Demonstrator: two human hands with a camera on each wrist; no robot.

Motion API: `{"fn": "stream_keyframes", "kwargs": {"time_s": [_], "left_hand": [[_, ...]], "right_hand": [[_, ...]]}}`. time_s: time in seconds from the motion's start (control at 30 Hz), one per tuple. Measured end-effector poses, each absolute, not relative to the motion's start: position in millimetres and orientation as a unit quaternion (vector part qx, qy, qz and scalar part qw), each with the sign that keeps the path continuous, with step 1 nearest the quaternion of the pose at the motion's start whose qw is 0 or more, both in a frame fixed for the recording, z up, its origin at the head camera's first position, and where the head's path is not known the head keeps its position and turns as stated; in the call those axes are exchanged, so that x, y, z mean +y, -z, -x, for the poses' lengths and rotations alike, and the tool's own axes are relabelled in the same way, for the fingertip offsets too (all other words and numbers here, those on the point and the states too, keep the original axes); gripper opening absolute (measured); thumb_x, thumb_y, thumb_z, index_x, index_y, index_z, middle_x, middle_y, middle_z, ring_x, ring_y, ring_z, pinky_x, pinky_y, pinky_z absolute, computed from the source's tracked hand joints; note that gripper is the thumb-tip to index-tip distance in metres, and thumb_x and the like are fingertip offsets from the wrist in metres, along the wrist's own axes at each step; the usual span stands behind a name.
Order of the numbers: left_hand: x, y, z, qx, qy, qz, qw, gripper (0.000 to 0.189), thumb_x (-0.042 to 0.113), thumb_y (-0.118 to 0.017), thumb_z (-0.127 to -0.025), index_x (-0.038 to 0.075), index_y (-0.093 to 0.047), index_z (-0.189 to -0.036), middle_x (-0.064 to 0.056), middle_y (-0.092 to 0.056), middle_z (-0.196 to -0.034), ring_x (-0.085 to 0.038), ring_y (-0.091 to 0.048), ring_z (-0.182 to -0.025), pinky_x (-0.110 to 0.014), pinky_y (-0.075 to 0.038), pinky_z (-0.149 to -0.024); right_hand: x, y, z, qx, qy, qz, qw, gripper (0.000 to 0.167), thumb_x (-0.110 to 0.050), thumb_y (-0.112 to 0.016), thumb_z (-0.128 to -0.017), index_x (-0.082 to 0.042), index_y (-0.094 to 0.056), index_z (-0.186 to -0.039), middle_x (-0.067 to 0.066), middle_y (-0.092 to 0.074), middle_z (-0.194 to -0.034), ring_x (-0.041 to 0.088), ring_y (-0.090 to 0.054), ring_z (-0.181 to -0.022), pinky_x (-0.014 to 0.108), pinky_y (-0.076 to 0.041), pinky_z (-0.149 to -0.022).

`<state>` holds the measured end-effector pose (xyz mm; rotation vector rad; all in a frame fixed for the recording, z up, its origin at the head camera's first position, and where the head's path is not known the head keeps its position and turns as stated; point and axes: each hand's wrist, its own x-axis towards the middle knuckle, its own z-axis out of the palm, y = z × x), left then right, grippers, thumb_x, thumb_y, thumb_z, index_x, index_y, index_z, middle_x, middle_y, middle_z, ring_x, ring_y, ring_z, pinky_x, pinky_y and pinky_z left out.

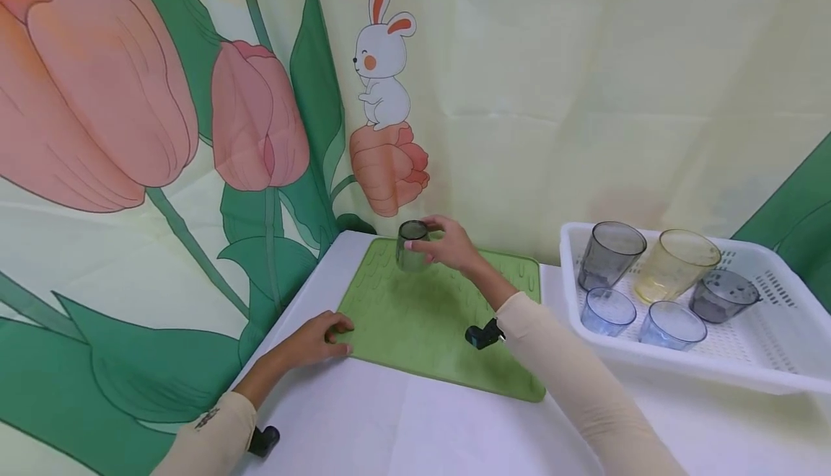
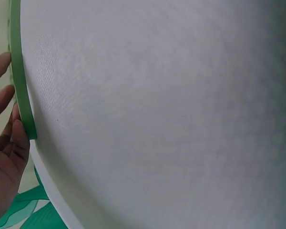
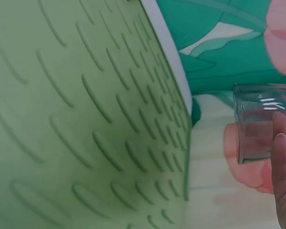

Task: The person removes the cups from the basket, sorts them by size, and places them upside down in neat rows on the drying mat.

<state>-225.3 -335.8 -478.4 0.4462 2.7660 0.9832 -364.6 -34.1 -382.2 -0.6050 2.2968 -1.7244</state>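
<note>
My right hand (image 1: 450,247) holds a dark grey see-through glass (image 1: 413,249) by its sides, thumb and fingers round it. The glass is over the far left part of a green drying mat (image 1: 415,317). In the right wrist view the glass (image 3: 257,124) appears past the mat's ridged surface, with fingers (image 3: 280,157) against its wall. At the mat's near left corner, my left hand (image 1: 316,340) rests with loosely bent fingers touching the edge. The left wrist view has those fingertips (image 2: 4,98) right at the green rim (image 2: 22,86).
A white plastic basket (image 1: 772,360) stands on the right of the white table (image 1: 415,425). It holds a tall grey glass (image 1: 609,254), a yellow glass (image 1: 675,263), a short grey glass (image 1: 722,296) and two small blue glasses (image 1: 608,311). A printed curtain (image 1: 506,101) hangs behind.
</note>
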Motion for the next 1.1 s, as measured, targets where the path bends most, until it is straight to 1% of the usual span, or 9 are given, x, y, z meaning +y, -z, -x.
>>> {"fn": "stream_keyframes", "kwargs": {"time_s": [0.1,0.23,0.33,0.47,0.7,0.8,0.9,1.0,1.1], "left_hand": [[-336.1,479.8,221.8,0.929,-0.33,-0.145,0.089,0.037,0.023,-0.076,-0.089,0.005,-0.064,-0.12,-0.008,-0.061,-0.111,-0.014,-0.054,-0.089,-0.027,-0.048,-0.077],[-337.5,479.8,218.7,0.93,-0.326,-0.145,0.09,0.037,0.024,-0.075,-0.09,0.006,-0.064,-0.121,-0.006,-0.061,-0.111,-0.013,-0.054,-0.089,-0.027,-0.048,-0.078],[-339.1,478.6,218.3,0.931,-0.324,-0.139,0.09,0.036,0.023,-0.075,-0.09,0.008,-0.064,-0.121,-0.005,-0.061,-0.111,-0.013,-0.054,-0.09,-0.028,-0.048,-0.079],[-340.1,477.9,219.8,0.931,-0.328,-0.131,0.093,0.035,0.022,-0.075,-0.09,0.009,-0.064,-0.12,-0.005,-0.06,-0.112,-0.014,-0.054,-0.092,-0.03,-0.049,-0.081],[-333.5,481.7,223.1,0.925,-0.337,-0.139,0.106,0.035,0.022,-0.073,-0.092,0.009,-0.063,-0.123,-0.005,-0.059,-0.112,-0.013,-0.055,-0.094,-0.033,-0.05,-0.084],[-331.7,479.7,224.3,0.926,-0.332,-0.143,0.111,0.036,0.022,-0.073,-0.092,0.008,-0.063,-0.124,-0.005,-0.059,-0.112,-0.013,-0.054,-0.095,-0.034,-0.049,-0.084],[-333.4,475.8,225.5,0.928,-0.324,-0.145,0.115,0.037,0.022,-0.073,-0.092,0.008,-0.063,-0.125,-0.005,-0.059,-0.112,-0.013,-0.054,-0.094,-0.034,-0.049,-0.083],[-336.1,472.8,226.6,0.93,-0.319,-0.141,0.118,0.037,0.021,-0.073,-0.092,0.008,-0.063,-0.125,-0.005,-0.058,-0.112,-0.013,-0.053,-0.094,-0.033,-0.049,-0.083],[-339.4,471.6,226.3,0.931,-0.317,-0.136,0.117,0.037,0.021,-0.073,-0.092,0.008,-0.063,-0.125,-0.005,-0.058,-0.112,-0.013,-0.054,-0.094,-0.033,-0.049,-0.083]], "right_hand": [[-45.2,391.9,374.6,0.779,0.589,0.188,0.105,0.066,-0.024,-0.081,-0.086,-0.006,-0.051,-0.141,0.016,-0.054,-0.135,0.024,-0.07,-0.069,0.051,-0.058,-0.083],[-59.4,403.8,389.0,0.776,0.599,0.168,0.104,0.066,-0.021,-0.082,-0.085,-0.005,-0.051,-0.141,0.018,-0.054,-0.136,0.036,-0.072,-0.078,0.056,-0.056,-0.088],[-70.7,410.4,398.4,0.772,0.606,0.161,0.102,0.066,-0.017,-0.081,-0.085,-0.003,-0.05,-0.141,0.018,-0.055,-0.135,0.033,-0.073,-0.078,0.052,-0.057,-0.087],[-84.2,418.5,406.9,0.766,0.616,0.152,0.103,0.065,-0.014,-0.081,-0.085,0.0,-0.049,-0.141,0.019,-0.056,-0.134,0.021,-0.073,-0.075,0.042,-0.06,-0.083],[-91.9,440.9,419.5,0.759,0.632,0.121,0.096,0.061,-0.009,-0.077,-0.088,0.001,-0.049,-0.141,0.02,-0.053,-0.135,0.032,-0.07,-0.099,0.036,-0.06,-0.084],[-95.7,448.5,425.8,0.759,0.634,0.114,0.097,0.064,-0.008,-0.077,-0.088,0.001,-0.046,-0.143,0.019,-0.052,-0.138,0.031,-0.071,-0.096,0.035,-0.06,-0.083],[-102.0,449.1,427.8,0.767,0.623,0.121,0.097,0.065,-0.009,-0.076,-0.089,0.002,-0.045,-0.145,0.021,-0.05,-0.141,0.034,-0.07,-0.1,0.039,-0.059,-0.087],[-108.4,447.7,427.5,0.788,0.593,0.138,0.09,0.064,-0.014,-0.074,-0.09,0.001,-0.045,-0.145,0.021,-0.05,-0.142,0.038,-0.066,-0.112,0.042,-0.057,-0.091],[-114.5,448.1,429.0,0.799,0.575,0.147,0.1,0.065,-0.017,-0.073,-0.093,-0.001,-0.042,-0.148,0.021,-0.049,-0.146,0.04,-0.067,-0.11,0.043,-0.057,-0.091]]}}
